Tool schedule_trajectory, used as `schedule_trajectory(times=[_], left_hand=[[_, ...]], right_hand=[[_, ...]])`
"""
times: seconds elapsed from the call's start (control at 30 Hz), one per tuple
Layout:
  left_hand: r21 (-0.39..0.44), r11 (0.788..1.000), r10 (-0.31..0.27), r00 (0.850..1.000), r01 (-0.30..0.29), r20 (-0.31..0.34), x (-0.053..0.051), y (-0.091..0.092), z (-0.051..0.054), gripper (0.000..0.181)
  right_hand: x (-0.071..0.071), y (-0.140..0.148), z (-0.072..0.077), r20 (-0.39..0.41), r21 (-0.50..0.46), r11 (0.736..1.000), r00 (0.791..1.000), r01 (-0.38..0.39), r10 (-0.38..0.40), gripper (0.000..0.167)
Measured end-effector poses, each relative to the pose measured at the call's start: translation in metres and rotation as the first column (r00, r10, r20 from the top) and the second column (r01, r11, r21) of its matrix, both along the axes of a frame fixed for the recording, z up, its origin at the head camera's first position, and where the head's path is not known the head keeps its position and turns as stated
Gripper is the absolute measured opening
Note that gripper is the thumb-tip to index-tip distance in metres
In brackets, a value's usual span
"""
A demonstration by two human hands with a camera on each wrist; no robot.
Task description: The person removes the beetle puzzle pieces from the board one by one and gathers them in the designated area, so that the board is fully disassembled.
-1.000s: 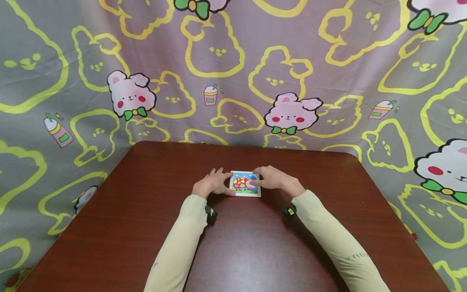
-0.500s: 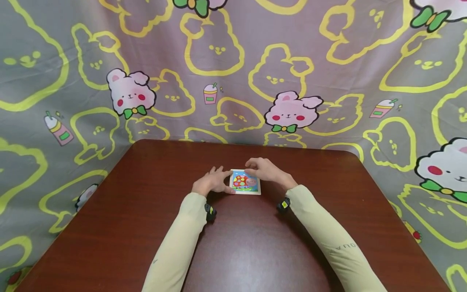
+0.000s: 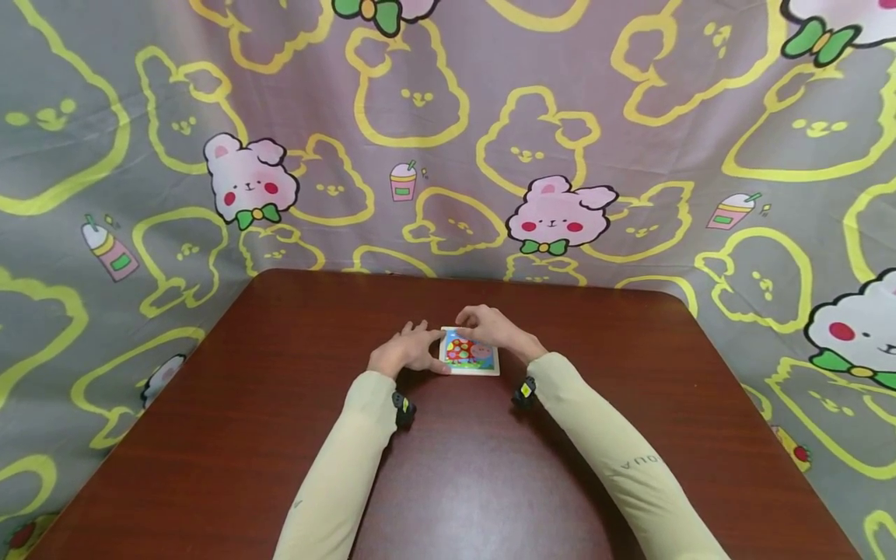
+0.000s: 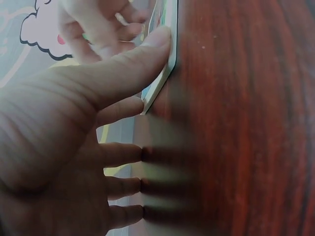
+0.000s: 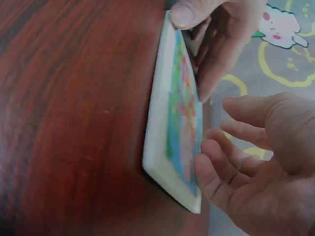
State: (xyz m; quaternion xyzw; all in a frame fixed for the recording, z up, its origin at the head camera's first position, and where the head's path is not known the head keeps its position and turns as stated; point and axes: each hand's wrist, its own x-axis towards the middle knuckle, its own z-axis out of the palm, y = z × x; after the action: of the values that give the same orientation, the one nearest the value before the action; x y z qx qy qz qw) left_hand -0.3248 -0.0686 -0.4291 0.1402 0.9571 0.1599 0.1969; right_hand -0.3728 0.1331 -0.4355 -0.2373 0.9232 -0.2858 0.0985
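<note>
A small square picture board [image 3: 474, 362] with a cream frame and a red spotted ladybug on blue and green lies flat on the table. My left hand [image 3: 408, 350] holds its left side, the thumb on the near corner and the index finger at the far corner. In the left wrist view, that hand's other fingers [image 4: 123, 187] extend straight, tips at the tabletop. My right hand [image 3: 495, 327] hovers over the far part of the board, fingers loosely bent. In the right wrist view, one right fingertip [image 5: 205, 169] is at the board's edge; whether it touches is unclear.
The brown wooden table [image 3: 448, 467] has rounded far corners. Behind and at both sides hangs a grey-pink curtain [image 3: 448, 171] printed with yellow outlines and rabbits. Each wrist carries a small black camera [image 3: 525, 391].
My right hand has moved left from the board's right side across its far edge, uncovering the right part of the picture. The left hand and the board have stayed nearly still.
</note>
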Motion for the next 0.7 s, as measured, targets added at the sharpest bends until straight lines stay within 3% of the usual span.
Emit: schedule_trajectory(times=[0.17, 0.37, 0.7], left_hand=[[-0.004, 1.000, -0.006, 1.000, 0.006, -0.009, -0.001, 0.000, -0.001, 0.086], [-0.012, 1.000, 0.000, 1.000, 0.000, -0.002, 0.000, 0.001, -0.002, 0.086], [0.004, 1.000, -0.007, 1.000, 0.007, 0.005, -0.001, 0.001, 0.000, 0.086]], right_hand=[[0.001, -0.006, -0.007, 0.024, 0.083, 0.997, 1.000, 0.006, -0.008, 0.030], [0.005, -0.011, -0.008, -0.041, 0.192, 0.978, 0.995, -0.077, 0.087, 0.036], [0.006, -0.010, -0.009, -0.027, 0.201, 0.976, 0.996, -0.080, 0.087, 0.035]])
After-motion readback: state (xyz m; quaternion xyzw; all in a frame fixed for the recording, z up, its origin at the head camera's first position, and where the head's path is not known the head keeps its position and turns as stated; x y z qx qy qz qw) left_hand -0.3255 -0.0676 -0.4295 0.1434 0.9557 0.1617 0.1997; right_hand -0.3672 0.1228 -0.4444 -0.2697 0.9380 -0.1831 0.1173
